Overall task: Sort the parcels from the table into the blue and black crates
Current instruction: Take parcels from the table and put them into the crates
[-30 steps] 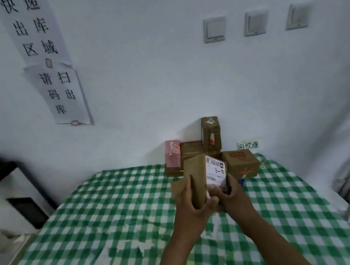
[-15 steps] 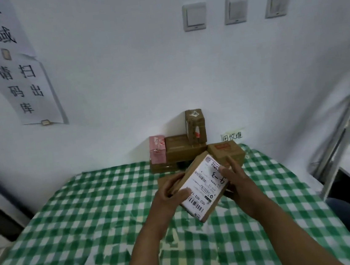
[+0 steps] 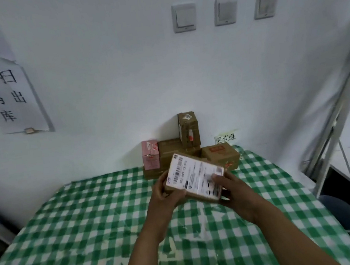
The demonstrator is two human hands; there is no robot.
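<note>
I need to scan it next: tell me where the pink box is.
Head view, centre: the pink box stands upright by the wall, left of the brown parcel stack.

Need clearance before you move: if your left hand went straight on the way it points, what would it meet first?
Beyond the parcel it grips, the left hand would probably meet the brown boxes stacked just ahead. The size of the gap between them is unclear from this view.
</note>
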